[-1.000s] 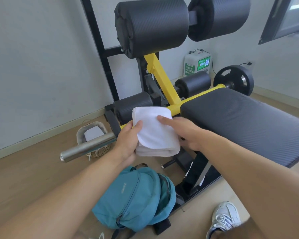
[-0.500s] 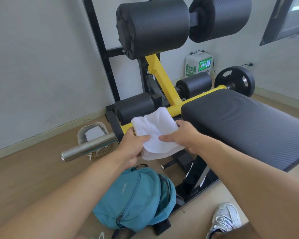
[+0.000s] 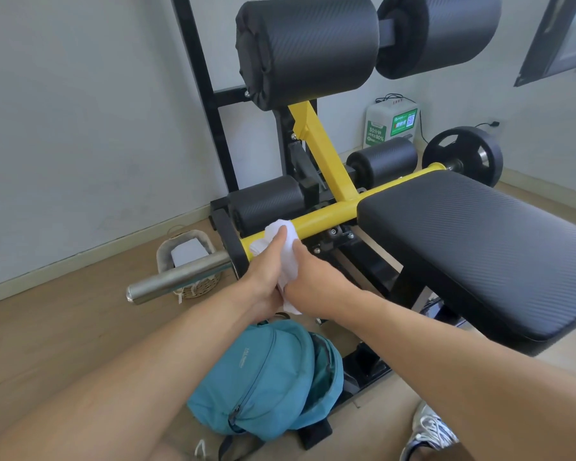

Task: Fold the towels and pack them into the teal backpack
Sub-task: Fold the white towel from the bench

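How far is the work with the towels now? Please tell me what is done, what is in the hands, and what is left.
Done: the teal backpack lies unzipped on the floor; whether towels are inside cannot be seen. In hand: the left hand and right hand press a white towel between them, folded small. Left: put it in the backpack. A woven basket holds something white, perhaps another towel.

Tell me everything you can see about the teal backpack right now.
The teal backpack lies on the wooden floor below both hands, beside the exercise machine's black base. It looks like soft fabric, rounded and slumped. A dark zipper curves across its front panel near small pale lettering. Its main compartment gapes open on the right side, showing a shadowed interior. Neither hand touches it.
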